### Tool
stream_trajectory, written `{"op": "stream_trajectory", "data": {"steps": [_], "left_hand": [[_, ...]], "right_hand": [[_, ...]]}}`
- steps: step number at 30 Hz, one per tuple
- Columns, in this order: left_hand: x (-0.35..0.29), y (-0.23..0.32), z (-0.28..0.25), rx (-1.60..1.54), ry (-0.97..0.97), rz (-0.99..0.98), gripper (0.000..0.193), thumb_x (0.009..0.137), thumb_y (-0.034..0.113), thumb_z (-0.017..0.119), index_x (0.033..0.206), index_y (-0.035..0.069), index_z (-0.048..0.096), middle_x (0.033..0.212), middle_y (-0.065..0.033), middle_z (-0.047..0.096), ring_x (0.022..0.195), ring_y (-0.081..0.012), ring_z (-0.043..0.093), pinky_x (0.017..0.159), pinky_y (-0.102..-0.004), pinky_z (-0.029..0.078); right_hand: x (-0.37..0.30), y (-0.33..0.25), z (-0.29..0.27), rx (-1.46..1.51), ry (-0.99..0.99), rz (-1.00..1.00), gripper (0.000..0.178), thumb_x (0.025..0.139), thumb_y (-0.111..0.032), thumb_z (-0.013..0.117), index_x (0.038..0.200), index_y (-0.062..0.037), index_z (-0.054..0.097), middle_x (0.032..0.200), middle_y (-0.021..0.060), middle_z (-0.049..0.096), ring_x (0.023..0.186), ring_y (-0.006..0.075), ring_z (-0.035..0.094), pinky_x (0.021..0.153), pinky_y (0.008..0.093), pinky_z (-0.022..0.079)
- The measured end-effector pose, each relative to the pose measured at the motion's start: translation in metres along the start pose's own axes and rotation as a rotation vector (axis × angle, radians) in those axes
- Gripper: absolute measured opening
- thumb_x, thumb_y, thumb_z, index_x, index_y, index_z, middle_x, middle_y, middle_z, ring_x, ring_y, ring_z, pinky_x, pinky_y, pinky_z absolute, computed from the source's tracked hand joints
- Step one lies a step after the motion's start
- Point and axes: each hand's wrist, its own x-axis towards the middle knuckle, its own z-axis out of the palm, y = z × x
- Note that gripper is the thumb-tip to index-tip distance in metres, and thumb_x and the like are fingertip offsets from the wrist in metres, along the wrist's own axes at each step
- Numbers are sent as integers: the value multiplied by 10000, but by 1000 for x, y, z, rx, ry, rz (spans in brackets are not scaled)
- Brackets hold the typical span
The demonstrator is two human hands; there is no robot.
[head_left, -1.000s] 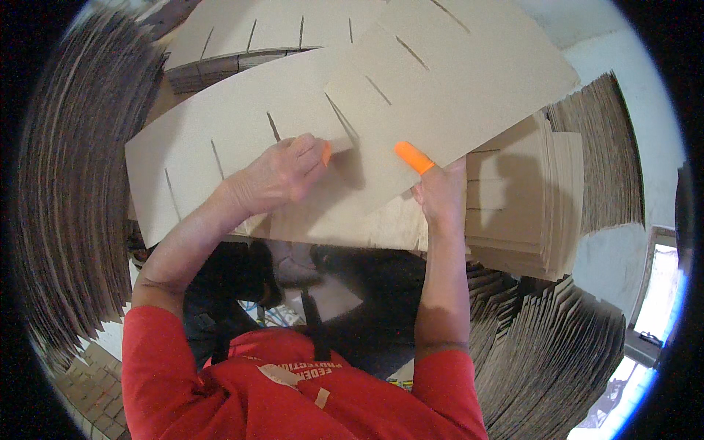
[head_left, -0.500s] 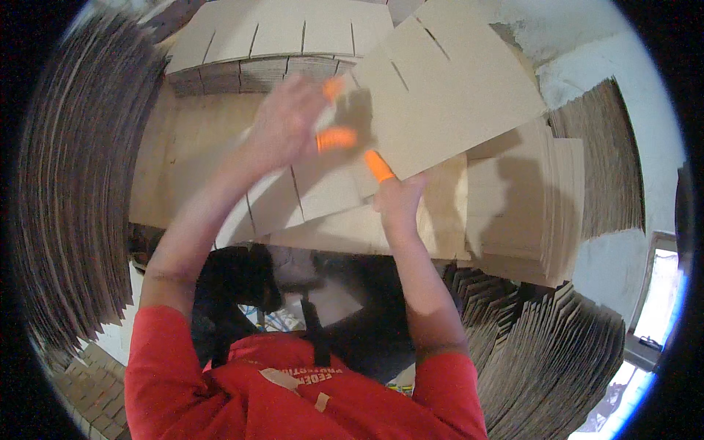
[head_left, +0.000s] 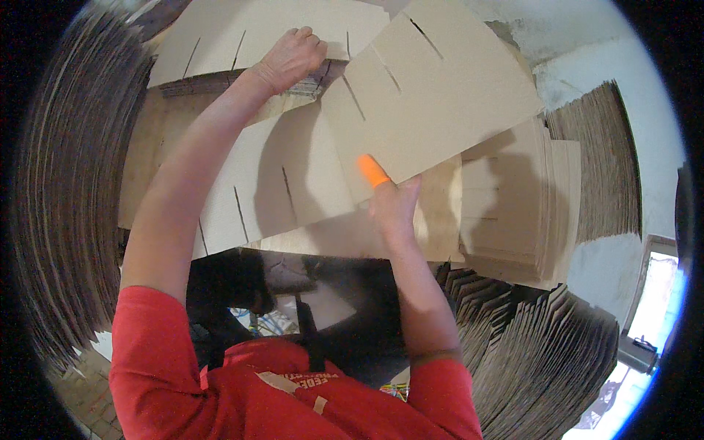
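Observation:
My left hand [head_left: 292, 60] is closed at the near edge of a slotted cardboard sheet [head_left: 213, 48] on top of the far stack. Its fingertips are hidden, but that sheet juts out over the stack's side. With an orange cover on its thumb, my right hand [head_left: 392, 198] pinches the near corner of another slotted cardboard sheet [head_left: 447, 88], tilted at the right. A further slotted sheet [head_left: 227, 194] fans out leftward beneath it, and its right end reaches my right hand.
Tall stacks of cardboard stand on the left [head_left: 81, 183] and far right [head_left: 605, 161]. A pile of wide pieces [head_left: 513, 242] lies at the table's right end. More upright cardboard [head_left: 543, 359] fills the lower right. Wooden table [head_left: 345, 238] shows beneath the sheets.
My left hand has moved away from the sheets at my right hand, up to the far stack, and closed there. The stack's top sheet has shifted slightly nearer. My right hand keeps its hold.

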Motion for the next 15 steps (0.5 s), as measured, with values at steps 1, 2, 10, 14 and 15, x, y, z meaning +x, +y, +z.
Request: {"op": "stream_trajectory", "data": {"steps": [1,2,10,14,15], "left_hand": [[-1,1,-1,-28,52,-5,245,806,147,562,1016,20,565,996,-133,602,1016,-304,549,867,-384,476],[-4,-1,2,-56,102,-16,243,809,149,561,1014,19,564,1012,-137,598,1017,-305,547,871,-381,479],[-24,0,-24,-120,304,161,225,790,102,581,982,-17,577,1016,-115,556,996,-235,561,751,-292,568],[-33,20,-47,-9,258,262,198,777,89,598,939,-25,606,955,-111,546,966,-233,570,682,-269,577],[-36,26,-49,-18,312,300,162,713,84,634,822,-35,629,910,-113,546,941,-235,576,650,-268,574]], "right_hand": [[-1,3,0,28,10,18,503,774,22,711,1220,37,479,1134,129,614,970,201,608,810,306,479],[-2,-3,2,56,16,35,505,776,28,706,1224,37,473,1139,134,611,974,201,609,807,306,480],[-10,-29,-5,8,15,121,483,780,77,666,1222,48,473,1115,132,621,905,211,624,763,299,488],[-3,-14,-6,126,25,-30,434,780,-166,797,1018,89,539,975,154,636,841,209,586,755,337,481],[-1,-13,-5,174,26,9,441,776,-161,800,1026,93,541,981,158,639,847,211,590,760,337,482]]}}
